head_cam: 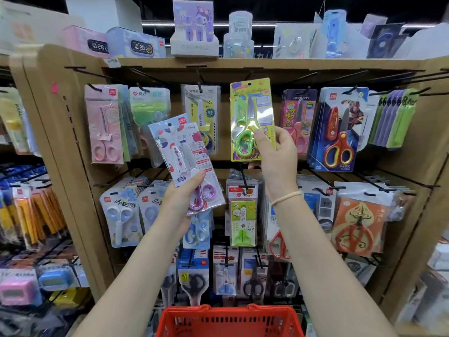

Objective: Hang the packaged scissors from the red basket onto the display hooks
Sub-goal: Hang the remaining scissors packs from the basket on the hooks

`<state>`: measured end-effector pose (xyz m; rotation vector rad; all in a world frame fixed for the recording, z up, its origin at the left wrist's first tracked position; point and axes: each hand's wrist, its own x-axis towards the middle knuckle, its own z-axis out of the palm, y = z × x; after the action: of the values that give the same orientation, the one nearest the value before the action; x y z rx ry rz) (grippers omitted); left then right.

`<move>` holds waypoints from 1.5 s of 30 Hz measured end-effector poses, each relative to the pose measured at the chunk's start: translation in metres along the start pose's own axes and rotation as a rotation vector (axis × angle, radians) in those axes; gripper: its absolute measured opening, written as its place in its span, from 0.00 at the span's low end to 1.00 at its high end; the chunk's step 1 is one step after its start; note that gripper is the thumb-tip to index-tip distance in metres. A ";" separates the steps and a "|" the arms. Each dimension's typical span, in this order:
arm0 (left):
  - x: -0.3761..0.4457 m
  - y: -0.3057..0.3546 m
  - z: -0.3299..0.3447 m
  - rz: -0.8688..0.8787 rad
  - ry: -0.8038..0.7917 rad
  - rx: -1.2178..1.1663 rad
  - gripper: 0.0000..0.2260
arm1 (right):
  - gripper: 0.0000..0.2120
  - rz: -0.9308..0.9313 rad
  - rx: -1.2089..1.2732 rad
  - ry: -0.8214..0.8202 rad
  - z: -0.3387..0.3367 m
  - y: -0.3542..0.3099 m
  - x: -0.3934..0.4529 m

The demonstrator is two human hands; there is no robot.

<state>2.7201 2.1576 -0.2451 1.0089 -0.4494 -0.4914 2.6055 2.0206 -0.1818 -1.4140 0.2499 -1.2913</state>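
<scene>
My right hand (274, 154) pinches the lower part of a yellow-green pack of green-handled scissors (251, 110), held upright in front of the top row of black display hooks (250, 75). Its hang hole is just below a hook there. My left hand (181, 198) grips a white pack of purple-handled scissors (184, 156) by its lower end, tilted left, at the height of the middle row. The red basket (229, 321) is at the bottom centre, below both arms; its contents are hidden.
The brown cardboard display (60, 113) carries three rows of hooks with several scissor packs: pink (104, 127), red and yellow (337, 135), orange (357, 224). Boxed goods stand on its top shelf (243, 63). A rack of other stationery (26, 215) fills the left side.
</scene>
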 end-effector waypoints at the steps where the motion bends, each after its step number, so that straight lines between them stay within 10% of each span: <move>1: 0.000 0.001 0.002 0.001 -0.004 0.005 0.19 | 0.09 -0.001 0.003 -0.003 0.000 0.000 0.000; 22: -0.011 0.005 0.019 0.018 -0.053 0.005 0.16 | 0.05 0.101 0.016 0.007 -0.002 0.003 0.001; 37: 0.004 0.000 0.028 0.040 -0.046 0.050 0.16 | 0.25 0.397 0.029 0.064 -0.008 0.046 -0.013; 45: 0.009 0.007 0.027 0.065 -0.069 0.124 0.15 | 0.13 0.239 -0.234 -0.370 0.005 0.040 -0.038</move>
<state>2.7137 2.1369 -0.2256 1.0948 -0.5785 -0.4453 2.6154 2.0385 -0.2335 -1.7337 0.3150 -0.8064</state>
